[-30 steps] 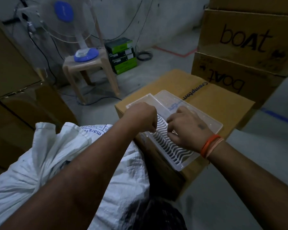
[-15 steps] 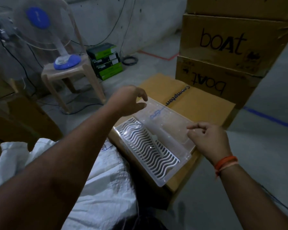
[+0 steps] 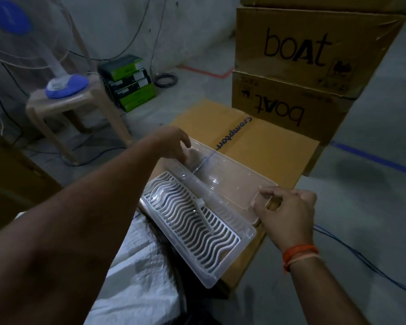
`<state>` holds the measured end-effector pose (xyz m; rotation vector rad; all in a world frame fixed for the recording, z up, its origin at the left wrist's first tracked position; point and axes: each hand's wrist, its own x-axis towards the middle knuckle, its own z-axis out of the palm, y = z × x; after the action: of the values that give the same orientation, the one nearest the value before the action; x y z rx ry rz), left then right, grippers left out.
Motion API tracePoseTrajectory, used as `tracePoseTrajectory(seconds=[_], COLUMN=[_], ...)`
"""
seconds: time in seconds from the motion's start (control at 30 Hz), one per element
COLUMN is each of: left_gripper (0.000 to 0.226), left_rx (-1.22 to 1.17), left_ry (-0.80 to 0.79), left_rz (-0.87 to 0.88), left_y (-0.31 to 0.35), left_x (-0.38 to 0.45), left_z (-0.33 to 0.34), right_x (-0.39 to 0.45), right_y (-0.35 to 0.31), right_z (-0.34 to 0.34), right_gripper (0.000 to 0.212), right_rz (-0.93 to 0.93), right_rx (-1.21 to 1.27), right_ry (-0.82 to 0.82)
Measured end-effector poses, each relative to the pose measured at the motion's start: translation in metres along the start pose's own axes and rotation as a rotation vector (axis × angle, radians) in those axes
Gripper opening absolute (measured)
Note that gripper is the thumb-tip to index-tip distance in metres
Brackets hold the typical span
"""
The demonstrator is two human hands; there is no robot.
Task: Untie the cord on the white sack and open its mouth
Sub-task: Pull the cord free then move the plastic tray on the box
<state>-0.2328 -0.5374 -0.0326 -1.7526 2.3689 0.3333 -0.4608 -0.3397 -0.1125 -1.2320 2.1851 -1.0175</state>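
Note:
The white sack (image 3: 136,266) lies at the bottom, under my left forearm, pressed against the side of a cardboard box (image 3: 267,146). Its cord and mouth are out of sight. On the box lies a clear plastic tray (image 3: 246,238) with a white wavy rack (image 3: 192,228) inside. A clear lid (image 3: 225,181) stands open beside the rack. My left hand (image 3: 171,143) curls its fingers around the lid's far left corner. My right hand (image 3: 288,207) pinches the tab at the lid's near right end.
Two stacked "boAt" cartons (image 3: 302,66) stand behind the box. A plastic stool (image 3: 80,106) carrying a blue-based fan (image 3: 66,85) is at the left, with green boxes (image 3: 131,83) beyond it. Brown cartons (image 3: 12,179) line the left edge. Cables (image 3: 373,266) trail across the floor at right.
Both hands left the rack in the tray's middle and spread to opposite ends of the clear lid. The view swung right, so less of the sack shows.

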Motion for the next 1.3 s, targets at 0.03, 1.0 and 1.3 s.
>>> tracePoseTrajectory(seconds=[0.03,1.0,1.3], left_gripper=[0.057,0.059,0.009], left_rx=[0.007,-1.069,-1.231], left_ry=[-0.001,0.453,0.491], left_rz=[0.0,-0.155,-0.168], left_y=[0.001,-0.007,-0.042], left_x=[0.002,-0.081,-0.107], left_z=[0.001,-0.02,-0.013], right_x=[-0.001,-0.045,-0.101], right_y=[0.001,-0.031,-0.047], right_z=[0.0,-0.027,-0.043], right_gripper=[0.024,0.029,0.021], right_rz=[-0.003,-0.278,-0.509], right_rx=[0.006,0.343,0.496], right_ry=[0.002,0.274,0.166])
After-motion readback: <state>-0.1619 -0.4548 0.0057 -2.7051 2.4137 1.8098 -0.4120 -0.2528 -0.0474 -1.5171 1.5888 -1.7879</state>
